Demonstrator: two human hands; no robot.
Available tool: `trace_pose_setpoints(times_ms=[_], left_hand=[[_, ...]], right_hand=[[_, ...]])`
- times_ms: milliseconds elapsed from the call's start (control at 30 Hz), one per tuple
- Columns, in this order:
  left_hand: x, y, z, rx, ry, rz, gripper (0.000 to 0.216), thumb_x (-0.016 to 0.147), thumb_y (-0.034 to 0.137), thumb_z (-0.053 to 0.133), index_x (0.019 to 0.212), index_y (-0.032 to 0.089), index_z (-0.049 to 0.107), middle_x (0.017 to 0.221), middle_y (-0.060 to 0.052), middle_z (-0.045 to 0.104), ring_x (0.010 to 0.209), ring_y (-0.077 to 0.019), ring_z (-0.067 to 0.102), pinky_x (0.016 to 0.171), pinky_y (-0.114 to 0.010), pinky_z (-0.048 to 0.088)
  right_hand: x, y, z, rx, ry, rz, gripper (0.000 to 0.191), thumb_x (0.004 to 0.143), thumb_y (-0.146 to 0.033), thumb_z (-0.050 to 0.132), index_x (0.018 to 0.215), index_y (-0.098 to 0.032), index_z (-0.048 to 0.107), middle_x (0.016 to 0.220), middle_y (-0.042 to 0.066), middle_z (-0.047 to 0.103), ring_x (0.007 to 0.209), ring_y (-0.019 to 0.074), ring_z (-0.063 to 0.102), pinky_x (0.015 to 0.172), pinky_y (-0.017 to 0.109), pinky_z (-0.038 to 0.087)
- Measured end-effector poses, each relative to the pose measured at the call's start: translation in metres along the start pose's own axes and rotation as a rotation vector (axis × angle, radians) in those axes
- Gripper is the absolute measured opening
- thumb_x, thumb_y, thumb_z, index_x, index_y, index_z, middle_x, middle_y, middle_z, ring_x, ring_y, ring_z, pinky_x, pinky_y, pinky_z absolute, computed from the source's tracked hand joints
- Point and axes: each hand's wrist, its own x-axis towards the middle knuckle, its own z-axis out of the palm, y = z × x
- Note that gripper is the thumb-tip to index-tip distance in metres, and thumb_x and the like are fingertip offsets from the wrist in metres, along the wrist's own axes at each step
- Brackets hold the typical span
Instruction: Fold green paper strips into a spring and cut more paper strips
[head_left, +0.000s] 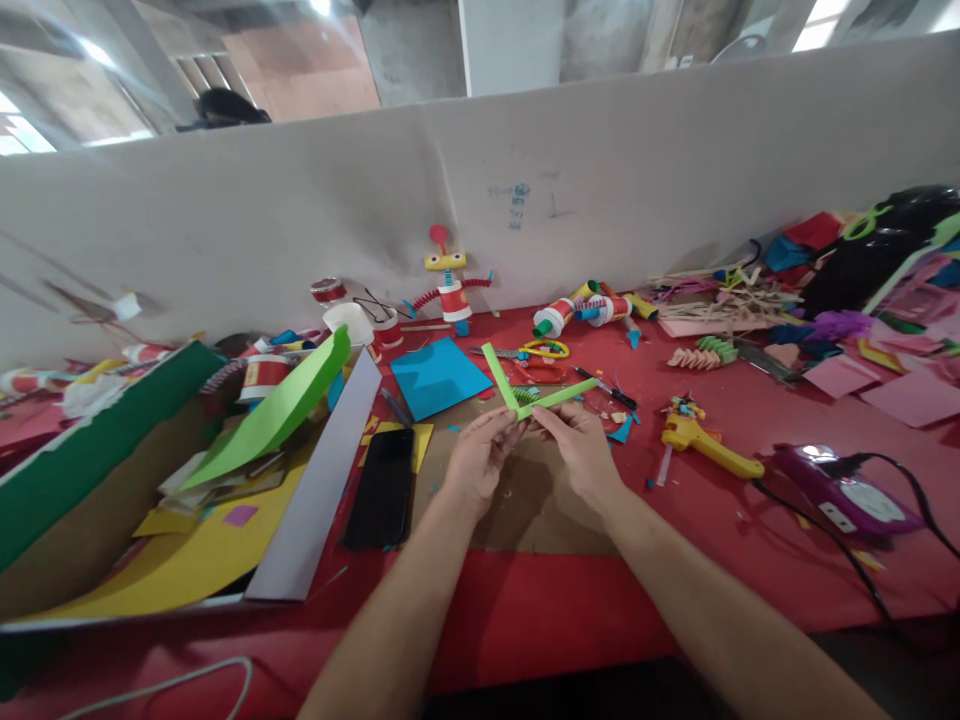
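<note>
My left hand (480,455) and my right hand (577,445) meet above a brown cardboard sheet (525,510) on the red table. Both pinch a pair of light green paper strips (540,397) that are folded into a small accordion where my fingertips touch. One strip end points up to the left, the other out to the right. A blue paper sheet (439,375) lies just behind my left hand. A black phone (382,485) rests face up to the left of my left wrist.
A paper-cup robot figure (450,285) stands against the white partition (600,170). Yellow scissors (546,349), a pen (606,388), a yellow glue gun (705,445) and a purple device (847,490) with a black cable lie to the right. Green and yellow paper sheets (277,410) pile up on the left.
</note>
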Motion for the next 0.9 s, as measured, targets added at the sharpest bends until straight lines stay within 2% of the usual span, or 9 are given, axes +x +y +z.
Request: trace_pose_setpoints(times_ms=[100,200,433,567,733,900], left_hand=[[-0.001,-0.001,0.001,0.016,-0.003,0.031,0.016,0.06,0.014,0.072,0.076,0.011,0.068,0.078,-0.006,0.07,0.073,-0.013,0.065,0.079,-0.024,0.05],[-0.004,-0.002,0.005,0.044,-0.008,0.129,0.019,0.059,0.017,0.074,0.076,0.012,0.068,0.077,-0.005,0.07,0.073,-0.0139,0.065,0.081,-0.028,0.049],[-0.011,-0.003,0.011,0.116,-0.034,0.272,0.019,0.063,0.021,0.072,0.08,0.016,0.066,0.08,-0.002,0.068,0.078,-0.0122,0.062,0.082,-0.028,0.046],[-0.015,-0.002,0.013,0.118,-0.051,0.292,0.019,0.063,0.02,0.071,0.08,0.016,0.064,0.079,-0.001,0.066,0.076,-0.0112,0.06,0.079,-0.026,0.046],[-0.017,-0.001,0.017,0.057,-0.082,0.297,0.02,0.061,0.018,0.072,0.079,0.016,0.063,0.078,-0.001,0.065,0.076,-0.0116,0.059,0.077,-0.025,0.045],[-0.016,-0.005,0.015,0.045,-0.081,0.295,0.015,0.063,0.015,0.07,0.076,0.017,0.062,0.072,0.001,0.061,0.068,-0.0083,0.056,0.068,-0.02,0.043]], right_hand=[[0.0,-0.001,0.001,0.007,-0.011,-0.045,0.018,0.073,-0.034,0.062,0.067,-0.017,0.064,0.062,-0.001,0.062,0.061,0.0124,0.054,0.058,0.025,0.04],[-0.001,-0.001,0.002,-0.032,-0.001,-0.098,0.016,0.072,-0.032,0.063,0.068,-0.017,0.063,0.063,-0.002,0.06,0.06,0.0117,0.053,0.058,0.024,0.04],[-0.002,0.003,-0.002,-0.177,-0.03,-0.209,0.017,0.073,-0.035,0.063,0.078,-0.019,0.067,0.076,0.002,0.066,0.07,0.016,0.058,0.066,0.029,0.045],[-0.004,-0.001,-0.001,-0.25,-0.048,-0.318,0.015,0.074,-0.033,0.063,0.081,-0.021,0.068,0.084,0.003,0.066,0.078,0.0174,0.059,0.072,0.031,0.047],[-0.009,-0.005,0.001,-0.287,-0.008,-0.419,0.01,0.077,-0.03,0.061,0.081,-0.023,0.067,0.09,0.003,0.064,0.089,0.0183,0.059,0.078,0.031,0.046],[-0.012,-0.002,0.002,-0.302,-0.023,-0.414,0.025,0.077,-0.029,0.061,0.101,-0.025,0.062,0.1,0.005,0.059,0.085,0.0171,0.058,0.075,0.031,0.049]])
